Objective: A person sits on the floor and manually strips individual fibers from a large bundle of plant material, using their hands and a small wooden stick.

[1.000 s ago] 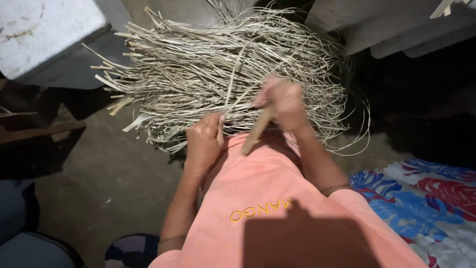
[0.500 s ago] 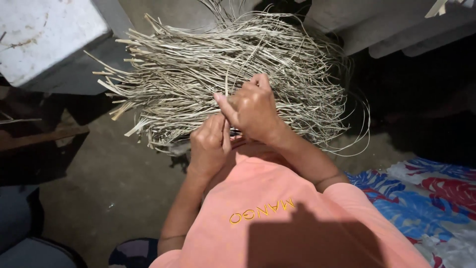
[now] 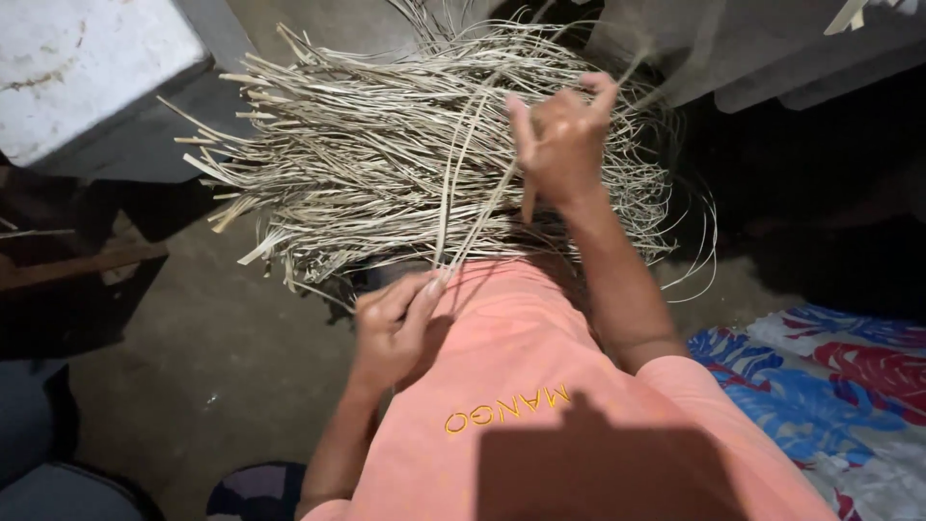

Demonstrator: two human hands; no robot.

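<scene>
Head view. I see the left hand [image 3: 395,323] low in the frame, thumb and forefinger pressed together, pinching the near ends of a few pale strips [image 3: 463,193]. These strips run up from that pinch to the right hand [image 3: 559,145], raised over the bundle [image 3: 386,154]. The right fingers [image 3: 521,121] are curled loosely, forefinger and thumb sticking up; the strips pass along the palm side, but I cannot tell whether they are gripped there. The bundle, a loose heap of dry flat strips, lies on the floor [image 3: 222,357] just beyond the person's shirt [image 3: 540,386]. A patterned cloth [image 3: 820,376] lies at lower right.
</scene>
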